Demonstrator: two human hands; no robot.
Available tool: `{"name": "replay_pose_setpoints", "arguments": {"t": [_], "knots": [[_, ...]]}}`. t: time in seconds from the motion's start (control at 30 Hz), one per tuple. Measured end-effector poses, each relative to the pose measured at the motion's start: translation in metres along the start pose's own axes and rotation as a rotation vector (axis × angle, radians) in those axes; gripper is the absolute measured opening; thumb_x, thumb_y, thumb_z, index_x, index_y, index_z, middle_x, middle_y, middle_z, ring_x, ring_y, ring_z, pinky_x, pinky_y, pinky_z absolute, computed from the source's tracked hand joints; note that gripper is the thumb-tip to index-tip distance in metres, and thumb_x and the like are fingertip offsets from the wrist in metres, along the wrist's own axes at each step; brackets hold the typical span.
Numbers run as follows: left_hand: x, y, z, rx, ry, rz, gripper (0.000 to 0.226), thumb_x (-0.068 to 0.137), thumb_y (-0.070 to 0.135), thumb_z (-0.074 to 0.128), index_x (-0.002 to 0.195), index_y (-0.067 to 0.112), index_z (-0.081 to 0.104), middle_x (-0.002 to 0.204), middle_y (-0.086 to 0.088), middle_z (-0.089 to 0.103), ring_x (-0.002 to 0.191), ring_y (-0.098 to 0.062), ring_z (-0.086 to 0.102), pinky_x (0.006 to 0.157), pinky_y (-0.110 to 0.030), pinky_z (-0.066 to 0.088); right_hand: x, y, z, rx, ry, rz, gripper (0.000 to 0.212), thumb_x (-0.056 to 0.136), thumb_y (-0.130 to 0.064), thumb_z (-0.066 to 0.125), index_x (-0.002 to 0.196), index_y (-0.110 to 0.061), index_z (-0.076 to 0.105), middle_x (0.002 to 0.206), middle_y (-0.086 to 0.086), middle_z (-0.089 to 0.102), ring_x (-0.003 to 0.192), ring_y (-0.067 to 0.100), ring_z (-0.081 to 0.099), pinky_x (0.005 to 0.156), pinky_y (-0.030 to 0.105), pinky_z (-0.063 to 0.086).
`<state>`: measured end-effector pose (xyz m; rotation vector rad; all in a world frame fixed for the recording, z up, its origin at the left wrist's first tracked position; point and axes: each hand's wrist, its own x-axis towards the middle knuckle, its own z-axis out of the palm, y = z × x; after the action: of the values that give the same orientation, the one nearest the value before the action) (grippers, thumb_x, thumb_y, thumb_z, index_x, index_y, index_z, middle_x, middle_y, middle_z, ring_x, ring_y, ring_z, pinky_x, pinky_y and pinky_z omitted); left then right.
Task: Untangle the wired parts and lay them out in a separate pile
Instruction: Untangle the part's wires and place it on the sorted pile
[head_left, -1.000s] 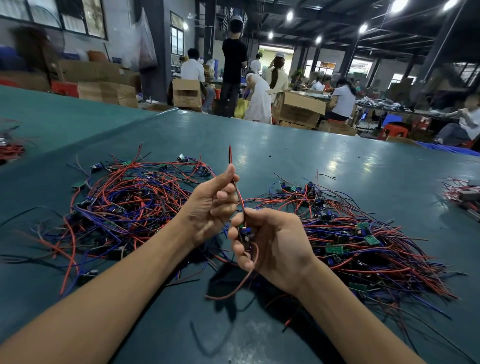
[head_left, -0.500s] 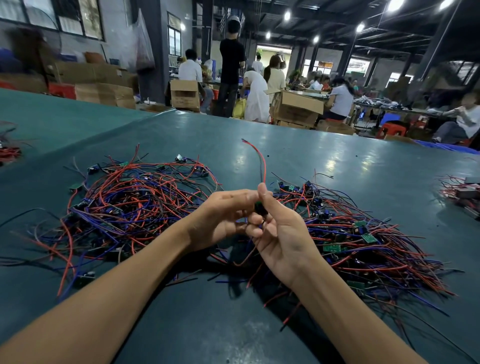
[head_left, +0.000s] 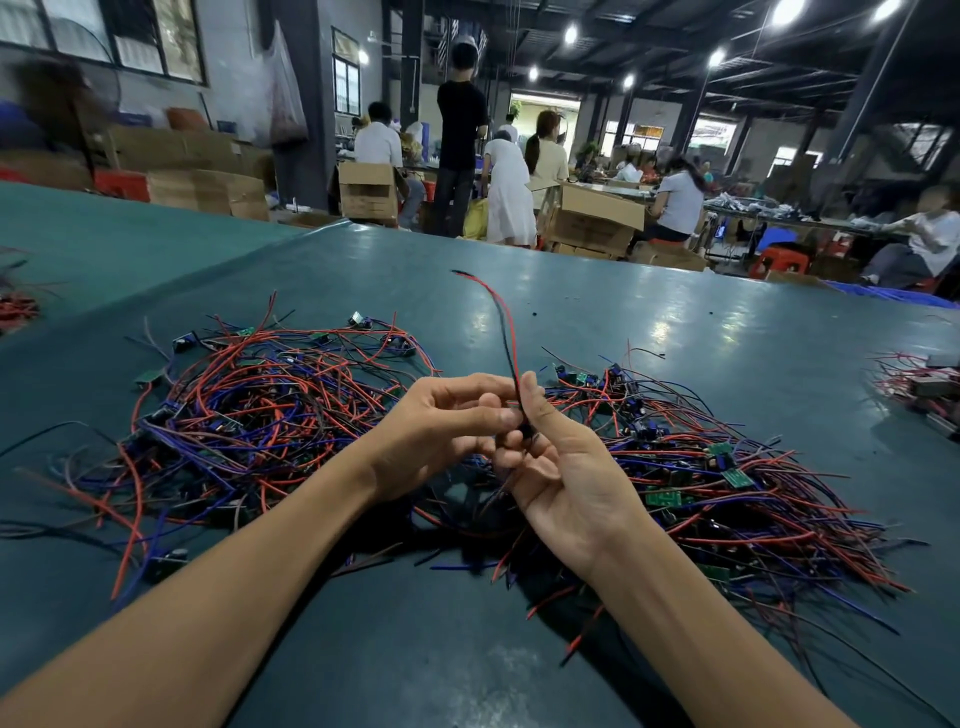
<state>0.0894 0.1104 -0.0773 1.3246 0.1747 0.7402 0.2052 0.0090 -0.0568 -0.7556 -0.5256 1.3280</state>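
Observation:
Between two heaps of red, blue and black wired parts, both my hands hold one wired part above the dark green table. Its red and black wires rise from my fingers and curve away to the left. My left hand pinches the part with curled fingers. My right hand, palm toward me, grips the small dark body of the part, thumb against the wires. One heap lies to the left of my hands, the other to the right, with small green circuit boards in it.
Loose wire ends lie on the table under my forearms. Smaller wire bundles sit at the far right edge and the far left edge. Beyond the table are cardboard boxes and several people at work.
The wire pair stood upright a second ago and now arcs leftward. My hands have come together and lifted slightly, both closing around the part's small body.

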Motion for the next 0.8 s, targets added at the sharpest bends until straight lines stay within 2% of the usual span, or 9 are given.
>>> {"name": "replay_pose_setpoints", "arguments": {"t": [0.1, 0.17, 0.33, 0.4, 0.53, 0.6, 0.67, 0.73, 0.8], "knots": [[0.001, 0.001, -0.002, 0.014, 0.03, 0.079, 0.027, 0.086, 0.007, 0.067, 0.111, 0.005, 0.076, 0.108, -0.019, 0.072, 0.099, -0.031, 0.066, 0.083, -0.032, 0.057, -0.002, -0.004, -0.003, -0.003, -0.09, 0.042, 0.023, 0.08, -0.013, 0.073, 0.101, -0.005, 0.072, 0.098, 0.009, 0.075, 0.065, 0.008, 0.062, 0.054, 0.018, 0.052], [0.002, 0.001, -0.002, 0.003, 0.072, 0.108, 0.021, 0.087, 0.012, 0.068, 0.105, 0.009, 0.079, 0.107, -0.016, 0.074, 0.101, -0.027, 0.068, 0.084, -0.034, 0.058, -0.002, -0.004, -0.001, -0.017, -0.125, 0.039, 0.025, 0.08, -0.007, 0.07, 0.106, -0.006, 0.069, 0.105, 0.008, 0.074, 0.068, 0.01, 0.065, 0.055, 0.019, 0.052], [0.005, -0.001, -0.003, -0.021, 0.179, 0.07, 0.021, 0.089, 0.019, 0.069, 0.103, 0.007, 0.079, 0.108, -0.016, 0.074, 0.079, -0.021, 0.071, 0.061, -0.026, 0.056, -0.001, 0.001, 0.002, -0.167, -0.082, -0.001, 0.01, 0.098, -0.008, 0.058, 0.105, -0.006, 0.066, 0.089, 0.005, 0.072, 0.065, 0.013, 0.068, 0.051, 0.02, 0.051], [0.006, -0.001, -0.002, -0.071, 0.214, 0.055, 0.022, 0.088, 0.02, 0.069, 0.1, 0.005, 0.078, 0.099, -0.015, 0.073, 0.064, -0.019, 0.068, 0.051, -0.024, 0.052, -0.002, 0.001, 0.003, -0.254, -0.077, -0.01, 0.02, 0.102, -0.019, 0.055, 0.107, -0.003, 0.066, 0.093, 0.009, 0.075, 0.063, 0.015, 0.068, 0.051, 0.022, 0.051], [0.01, 0.0, -0.005, -0.073, 0.313, 0.041, 0.027, 0.082, 0.034, 0.073, 0.096, 0.011, 0.081, 0.087, -0.016, 0.064, 0.058, -0.015, 0.057, 0.049, -0.022, 0.047, -0.004, 0.002, 0.005, -0.363, -0.07, -0.002, 0.031, 0.103, -0.026, 0.055, 0.106, 0.003, 0.067, 0.087, 0.018, 0.075, 0.059, 0.018, 0.066, 0.05, 0.025, 0.054], [0.01, 0.001, -0.005, -0.085, 0.261, -0.026, 0.035, 0.084, 0.042, 0.069, 0.098, 0.011, 0.08, 0.09, -0.018, 0.061, 0.06, -0.017, 0.053, 0.054, -0.025, 0.047, -0.005, 0.001, 0.005, -0.356, -0.057, -0.03, 0.027, 0.102, -0.023, 0.055, 0.1, 0.001, 0.068, 0.079, 0.017, 0.072, 0.055, 0.017, 0.062, 0.049, 0.025, 0.053], [0.009, 0.0, -0.002, -0.121, 0.129, -0.089, 0.045, 0.085, 0.047, 0.068, 0.102, 0.006, 0.078, 0.081, -0.015, 0.06, 0.058, -0.02, 0.053, 0.055, -0.03, 0.049, -0.004, 0.0, 0.004, -0.353, -0.017, -0.084, 0.027, 0.102, -0.022, 0.056, 0.094, -0.002, 0.072, 0.072, 0.014, 0.069, 0.051, 0.015, 0.058, 0.046, 0.024, 0.051], [0.008, -0.003, 0.0, -0.097, 0.025, -0.084, 0.047, 0.095, 0.041, 0.063, 0.107, -0.005, 0.07, 0.066, -0.009, 0.054, 0.056, -0.025, 0.055, 0.055, -0.034, 0.053, -0.003, -0.002, 0.003, -0.363, 0.024, -0.141, 0.028, 0.102, -0.022, 0.056, 0.091, -0.003, 0.073, 0.068, 0.011, 0.066, 0.049, 0.015, 0.053, 0.043, 0.024, 0.047], [0.007, -0.004, 0.0, -0.045, 0.015, -0.057, 0.045, 0.102, 0.034, 0.055, 0.11, -0.009, 0.065, 0.066, -0.009, 0.056, 0.059, -0.028, 0.06, 0.061, -0.038, 0.056, -0.002, -0.003, 0.002, -0.377, 0.035, -0.168, 0.028, 0.103, -0.025, 0.056, 0.091, -0.005, 0.07, 0.067, 0.009, 0.062, 0.047, 0.016, 0.048, 0.041, 0.025, 0.041]]}}
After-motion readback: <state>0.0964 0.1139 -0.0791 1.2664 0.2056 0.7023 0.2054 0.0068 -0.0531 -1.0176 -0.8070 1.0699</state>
